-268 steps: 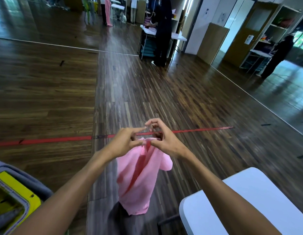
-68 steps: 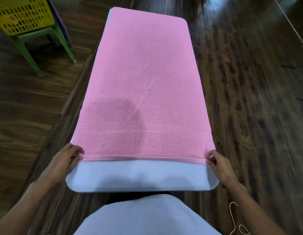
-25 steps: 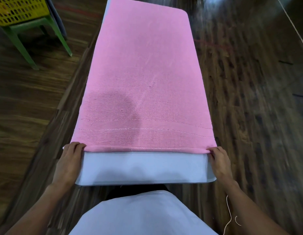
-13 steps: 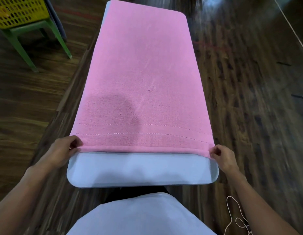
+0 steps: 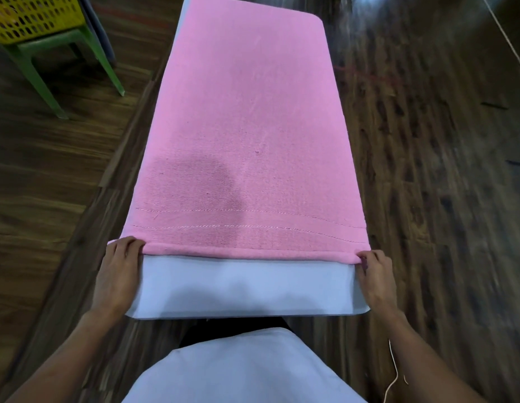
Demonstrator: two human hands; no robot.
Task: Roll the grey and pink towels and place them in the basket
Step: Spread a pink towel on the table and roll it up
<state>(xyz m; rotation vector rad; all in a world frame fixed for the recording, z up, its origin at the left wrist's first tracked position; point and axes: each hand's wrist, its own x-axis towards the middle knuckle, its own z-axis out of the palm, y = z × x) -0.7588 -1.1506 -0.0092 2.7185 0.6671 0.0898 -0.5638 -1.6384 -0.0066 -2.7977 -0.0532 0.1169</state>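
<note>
Two hands (image 5: 117, 276) (image 5: 375, 276) on one pink towel (image 5: 244, 135), one basket (image 5: 32, 17).

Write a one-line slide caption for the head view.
Both hands, left and right, hold the pink towel's near edge on the white table, starting the roll.
</note>
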